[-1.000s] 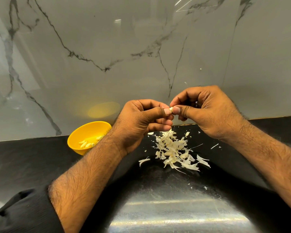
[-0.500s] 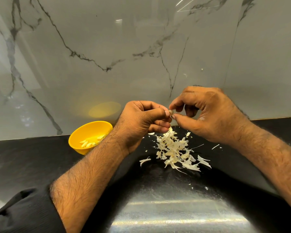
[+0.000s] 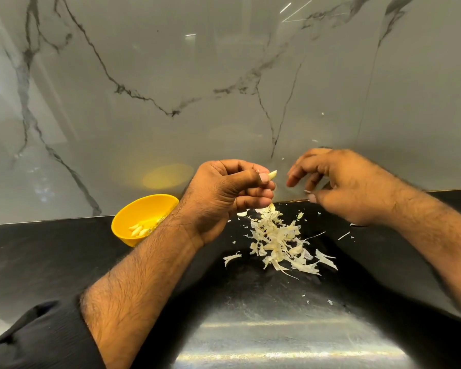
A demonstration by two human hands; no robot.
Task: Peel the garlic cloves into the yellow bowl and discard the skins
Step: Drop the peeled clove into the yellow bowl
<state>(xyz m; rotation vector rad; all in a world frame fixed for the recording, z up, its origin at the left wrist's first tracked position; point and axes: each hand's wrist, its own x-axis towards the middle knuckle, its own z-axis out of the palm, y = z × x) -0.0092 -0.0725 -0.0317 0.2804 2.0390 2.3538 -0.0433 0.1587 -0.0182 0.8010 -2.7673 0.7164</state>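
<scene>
Left hand (image 3: 224, 193) covers most of the clove (image 3: 272, 173); only its tip shows past the thumb, can't tell if skin remains. Right hand (image 3: 346, 187) motion-blurred, fingertips smeared, so can't tell if it holds a skin scrap. Left forearm hides the bowl's (image 3: 133, 217) right rim and part of its contents; clove count inside unreadable. Top of the skin pile (image 3: 280, 241) tucked behind the left fingers. Sleeve (image 3: 37, 339) cut off by the bottom-left edge, right forearm by the right edge.

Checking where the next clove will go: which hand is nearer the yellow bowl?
Left. The left hand, holding a garlic clove, is just right of the yellow bowl, its forearm crossing the rim. The right hand is farther right, beyond the skin pile.
</scene>
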